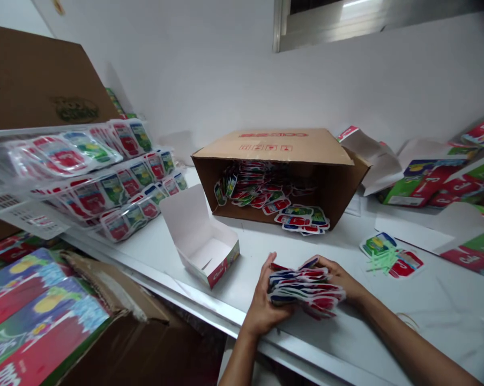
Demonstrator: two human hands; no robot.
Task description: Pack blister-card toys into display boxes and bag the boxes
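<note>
My left hand (263, 300) and my right hand (340, 279) close on either side of a stack of small red, white and blue packets (306, 289), held on edge on the white table (266, 241). An open white carton (203, 244) with a raised lid stands just left of my hands. Behind them a brown cardboard box (277, 161) lies on its side, and more packets (298, 214) spill from its mouth onto the table.
Clear plastic trays of packets (84, 171) are stacked at the left. Flat printed cartons (438, 182) lie at the right along the wall, with a couple of loose packets (390, 257) before them. A brown box of printed cartons (36, 316) sits low at the left.
</note>
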